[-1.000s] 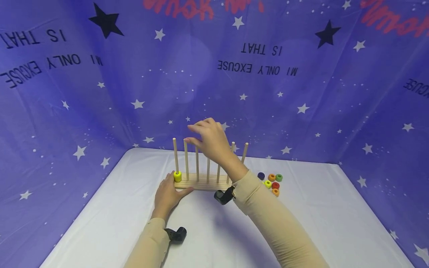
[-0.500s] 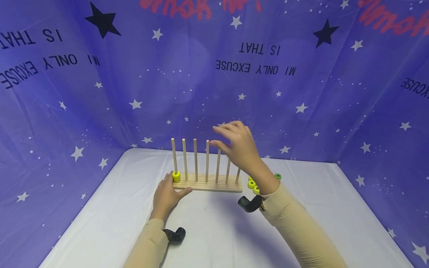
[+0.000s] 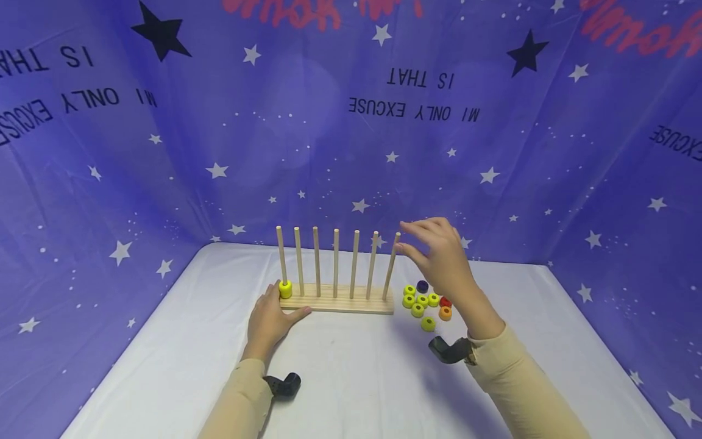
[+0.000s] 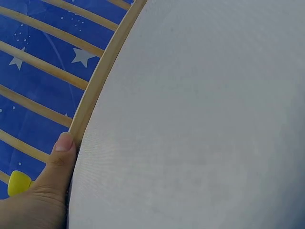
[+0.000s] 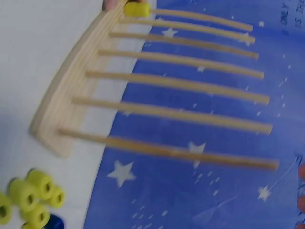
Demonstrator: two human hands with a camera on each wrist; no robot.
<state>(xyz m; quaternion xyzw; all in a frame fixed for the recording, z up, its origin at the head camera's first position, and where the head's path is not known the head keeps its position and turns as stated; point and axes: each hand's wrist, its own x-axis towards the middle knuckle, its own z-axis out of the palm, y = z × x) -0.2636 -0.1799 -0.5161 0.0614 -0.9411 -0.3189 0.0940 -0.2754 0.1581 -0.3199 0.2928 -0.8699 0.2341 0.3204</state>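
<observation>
- Wooden peg rack (image 3: 340, 305) lies between the two hands, its long axis running sideways from the left hand (image 3: 267, 322) toward the right hand (image 3: 443, 259); seven pegs stand upright on it in one row.
- The left hand holds the rack at its own end: the thumb is laid along the front edge, while the other fingers are at the end and the far side, partly hidden.
- Around the foot of the peg closest to this hand sits a yellow bead (image 3: 285, 290); it may be two beads stacked, which cannot be told surely.
- The right hand is raised beside the opposite end, its fingers loosely bent, with a clear gap between thumb and forefinger; nothing is seen in its grasp.
- Its fingertips are near the top of the end peg (image 3: 392, 268); in the right wrist view they appear apart from it.
- Below the right hand, just past the end of the rack, the loose yellow beads (image 3: 408, 301) rest on the white cloth (image 3: 340, 378), together with a dark blue bead (image 3: 421, 286), a red bead (image 3: 445, 302) and an orange bead (image 3: 445, 313).
- The right hand is therefore the nearer one to this group; the length of the rack separates it from the left hand.
</observation>
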